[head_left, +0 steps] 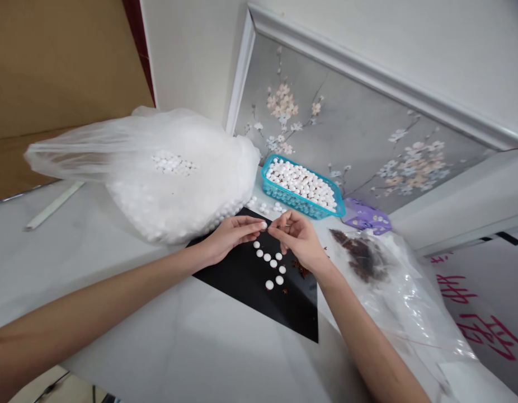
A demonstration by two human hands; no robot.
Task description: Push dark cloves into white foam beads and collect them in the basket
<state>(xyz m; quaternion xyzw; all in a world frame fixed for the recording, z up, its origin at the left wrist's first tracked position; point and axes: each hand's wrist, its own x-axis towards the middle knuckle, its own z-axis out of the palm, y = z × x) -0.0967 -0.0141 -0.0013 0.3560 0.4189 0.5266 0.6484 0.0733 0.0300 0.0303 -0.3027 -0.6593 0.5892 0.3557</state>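
Observation:
My left hand (234,235) pinches a small white ball (264,225) between thumb and fingertips, above a black sheet (250,302). Close beside it, my right hand (296,238) has its thumb and fingers pressed together near the ball; what they hold, if anything, is too small to make out. Several white balls (267,257) lie loose on the sheet below the hands, some with a reddish-brown edge underneath. Small reddish-brown pieces (301,270) form a little pile by my right wrist, and one single brown piece (285,291) rests near the balls.
A big translucent bag (179,190) full of white balls stands at the left. Behind the hands is a blue basket (303,208) filled with balls. To the right lie a purple packet (368,217) and a clear bag (393,291) with brown pieces. A framed flower picture (351,101) leans behind.

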